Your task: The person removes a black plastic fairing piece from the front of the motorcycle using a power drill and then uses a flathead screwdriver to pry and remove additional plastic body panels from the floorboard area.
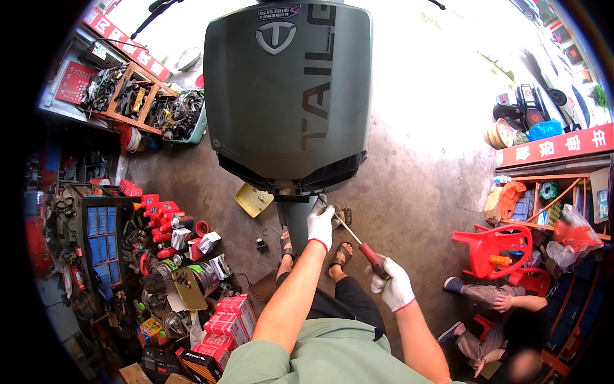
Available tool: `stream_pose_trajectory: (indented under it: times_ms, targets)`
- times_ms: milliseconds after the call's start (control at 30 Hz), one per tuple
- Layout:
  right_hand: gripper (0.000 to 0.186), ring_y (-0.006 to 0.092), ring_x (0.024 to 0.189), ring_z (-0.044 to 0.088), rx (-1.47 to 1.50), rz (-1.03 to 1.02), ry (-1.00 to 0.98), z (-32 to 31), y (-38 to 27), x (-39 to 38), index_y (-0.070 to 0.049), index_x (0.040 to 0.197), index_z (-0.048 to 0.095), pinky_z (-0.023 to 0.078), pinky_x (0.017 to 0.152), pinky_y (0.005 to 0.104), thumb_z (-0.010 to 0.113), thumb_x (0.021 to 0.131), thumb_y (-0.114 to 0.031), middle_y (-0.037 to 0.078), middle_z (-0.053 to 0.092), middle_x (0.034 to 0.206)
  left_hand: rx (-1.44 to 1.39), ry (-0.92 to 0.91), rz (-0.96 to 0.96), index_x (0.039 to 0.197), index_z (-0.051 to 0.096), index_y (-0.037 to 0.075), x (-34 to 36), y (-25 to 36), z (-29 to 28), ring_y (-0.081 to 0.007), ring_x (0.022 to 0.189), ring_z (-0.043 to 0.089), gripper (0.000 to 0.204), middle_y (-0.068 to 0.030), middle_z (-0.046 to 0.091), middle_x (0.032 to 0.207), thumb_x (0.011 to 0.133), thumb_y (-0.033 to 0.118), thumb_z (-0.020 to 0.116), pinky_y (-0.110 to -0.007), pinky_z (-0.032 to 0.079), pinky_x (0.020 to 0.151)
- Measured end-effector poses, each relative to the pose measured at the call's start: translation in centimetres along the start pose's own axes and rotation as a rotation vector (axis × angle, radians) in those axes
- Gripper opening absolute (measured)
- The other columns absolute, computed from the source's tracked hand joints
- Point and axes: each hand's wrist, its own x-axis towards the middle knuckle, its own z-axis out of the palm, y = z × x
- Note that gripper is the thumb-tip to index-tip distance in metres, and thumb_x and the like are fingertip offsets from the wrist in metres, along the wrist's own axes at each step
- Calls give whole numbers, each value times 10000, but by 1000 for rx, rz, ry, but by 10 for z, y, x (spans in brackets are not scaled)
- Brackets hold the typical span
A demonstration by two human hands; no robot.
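A dark grey-green vehicle body panel (pixel 268 109) with an emblem fills the upper middle, with a black lower edge and bracket (pixel 295 190). My gloved left hand (pixel 320 224) is raised to that bracket, fingers closed around something I cannot make out, beside the screwdriver's tip. My gloved right hand (pixel 395 287) grips the red handle of a long screwdriver (pixel 369 255), whose shaft slants up-left toward my left fingers. Below the panel, a grey lower section (pixel 293 217) runs down between my sandalled feet.
Red bottles (pixel 157 211), boxes (pixel 227 320) and tool shelves crowd the left. A yellow tray (pixel 252 200) lies under the panel. At right stand red plastic chairs (pixel 486 253) and loaded shelves (pixel 543 205); a seated person (pixel 511 326) is at lower right.
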Motion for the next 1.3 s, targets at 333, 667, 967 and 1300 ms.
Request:
stream_pose_trajectory:
  times_ms: [333, 667, 967, 1300]
  targets:
    - [464, 226, 749, 610, -1185, -570, 18, 4, -9, 11, -22, 1329, 530, 516, 709, 344, 614, 886, -129, 106, 629, 904, 174, -322, -156, 1109, 624, 63, -77, -26, 6, -118, 751, 633, 184, -37, 656, 930, 982, 195, 604, -221, 492, 592]
    - [342, 168, 747, 598, 21, 0, -16, -8, -6, 6, -1, 1286, 540, 503, 664, 330, 544, 985, -163, 112, 647, 983, 103, -365, -121, 1136, 611, 47, -97, -37, 23, -87, 818, 608, 210, -14, 638, 953, 979, 183, 644, -227, 504, 674]
    - [307, 185, 711, 610, 89, -70, 98, -7, 3, 0, -13, 1268, 547, 521, 688, 356, 528, 973, -97, 117, 650, 1003, -51, -334, -161, 1185, 619, 68, -98, -47, 31, -135, 887, 625, 270, -25, 652, 977, 989, 253, 634, -299, 525, 771]
    - [350, 132, 688, 579, 179, 0, -17, -4, 1, -3, -23, 1287, 529, 515, 658, 327, 544, 938, -38, 104, 635, 923, -59, -356, -182, 1194, 623, 38, -97, -40, 31, -161, 923, 638, 258, -45, 656, 1019, 991, 198, 625, -327, 540, 836]
